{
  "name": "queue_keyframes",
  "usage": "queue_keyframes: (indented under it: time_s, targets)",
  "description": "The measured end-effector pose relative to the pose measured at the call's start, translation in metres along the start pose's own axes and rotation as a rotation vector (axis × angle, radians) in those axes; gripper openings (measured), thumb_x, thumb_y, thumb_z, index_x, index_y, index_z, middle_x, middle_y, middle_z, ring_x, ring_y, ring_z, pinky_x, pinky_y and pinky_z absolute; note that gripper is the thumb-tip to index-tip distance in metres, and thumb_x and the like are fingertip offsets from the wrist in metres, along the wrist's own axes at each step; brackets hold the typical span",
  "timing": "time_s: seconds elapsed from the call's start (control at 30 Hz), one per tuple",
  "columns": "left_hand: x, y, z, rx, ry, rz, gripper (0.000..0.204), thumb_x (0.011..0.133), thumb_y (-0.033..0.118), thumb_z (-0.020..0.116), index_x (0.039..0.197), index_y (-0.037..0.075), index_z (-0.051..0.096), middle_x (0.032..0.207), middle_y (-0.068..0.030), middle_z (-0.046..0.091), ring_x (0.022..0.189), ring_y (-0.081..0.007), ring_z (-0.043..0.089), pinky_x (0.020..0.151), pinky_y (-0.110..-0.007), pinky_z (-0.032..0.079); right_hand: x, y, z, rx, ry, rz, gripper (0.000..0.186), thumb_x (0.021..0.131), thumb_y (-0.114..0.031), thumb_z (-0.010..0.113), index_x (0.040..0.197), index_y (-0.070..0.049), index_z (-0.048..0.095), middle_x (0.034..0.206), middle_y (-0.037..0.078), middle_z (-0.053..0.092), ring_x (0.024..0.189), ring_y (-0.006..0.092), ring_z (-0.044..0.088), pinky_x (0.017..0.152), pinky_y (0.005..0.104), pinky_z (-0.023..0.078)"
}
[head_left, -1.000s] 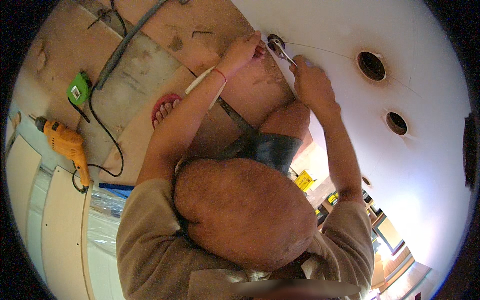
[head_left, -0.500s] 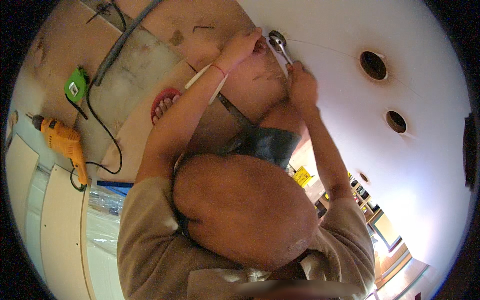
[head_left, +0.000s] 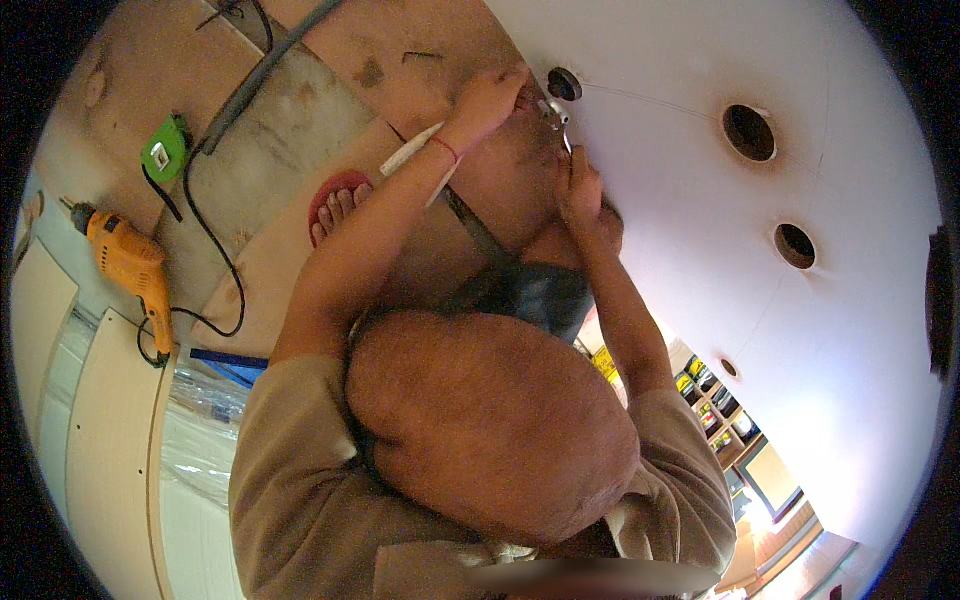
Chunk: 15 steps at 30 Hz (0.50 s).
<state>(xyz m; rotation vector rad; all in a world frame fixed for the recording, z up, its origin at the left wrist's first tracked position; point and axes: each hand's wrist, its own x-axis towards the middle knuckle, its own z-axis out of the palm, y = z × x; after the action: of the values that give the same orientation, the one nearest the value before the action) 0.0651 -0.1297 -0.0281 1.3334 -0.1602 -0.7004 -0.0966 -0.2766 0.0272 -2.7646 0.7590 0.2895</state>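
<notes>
My right hand (head_left: 580, 190) grips the handle of a small hammer (head_left: 554, 114) with a shiny metal head. The hammer is raised off the white panel (head_left: 650, 130), close to my left hand. Beside the panel's left edge is my left hand (head_left: 495, 100), its fingers curled inward; what they hold, if anything, is hidden. Just past the hammer head, a small round hole (head_left: 565, 84) is cut in the panel. A pale narrow strip (head_left: 412, 150) lies partly under my left forearm.
An orange corded drill (head_left: 128, 260) and a green tape measure (head_left: 166, 150) lie on the left. A grey hose (head_left: 255, 85) crosses the boards near a black cable. The panel has a larger hole (head_left: 750, 132) and another hole (head_left: 795, 245). My foot wears a red slipper (head_left: 325, 190).
The hammer has come away from the small hole in the panel and swung left toward my left hand. My left hand stays close to the panel's edge.
</notes>
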Motion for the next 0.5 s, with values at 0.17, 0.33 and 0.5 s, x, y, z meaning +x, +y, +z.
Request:
queue_keyframes:
  time_s: [0.17,0.33,0.5]
  targets:
    - [0.000,0.013,-0.005,0.191,-0.063,-0.136,0.042,0.106,0.031,0.037,0.105,0.002,0.067,0.101,-0.0176,0.071,0.093,-0.0316,0.068,0.088,-0.042,0.052,0.003,-0.037,-0.068,-0.180,-0.100,-0.035,0.026,0.102,-0.030,0.050,0.102,-0.004,0.055,0.077,0.030,0.063,0.074,0.0522,0.062,0.061,0.0591,0.047]
    - [-0.001,0.011,-0.011,-0.074,-0.023,-0.122,0.043,0.104,0.035,0.046,0.099,-0.003,0.067,0.090,-0.0140,0.071,0.079,-0.0236,0.070,0.074,-0.034,0.055,0.033,-0.075,-0.130,-0.487,-0.286,-0.119,0.029,0.100,-0.030,0.051,0.101,-0.003,0.061,0.084,0.027,0.067,0.079,0.0477,0.065,0.070,0.0582,0.050]
    - [-0.001,-0.003,-0.014,-0.229,-0.045,-0.101,0.041,0.103,0.034,0.053,0.100,-0.004,0.065,0.086,-0.0102,0.069,0.072,-0.0180,0.068,0.066,-0.029,0.056,0.064,-0.095,-0.149,-0.665,-0.410,-0.334,0.025,0.097,-0.024,0.055,0.094,-0.001,0.065,0.086,0.023,0.068,0.083,0.0436,0.067,0.075,0.0553,0.052]
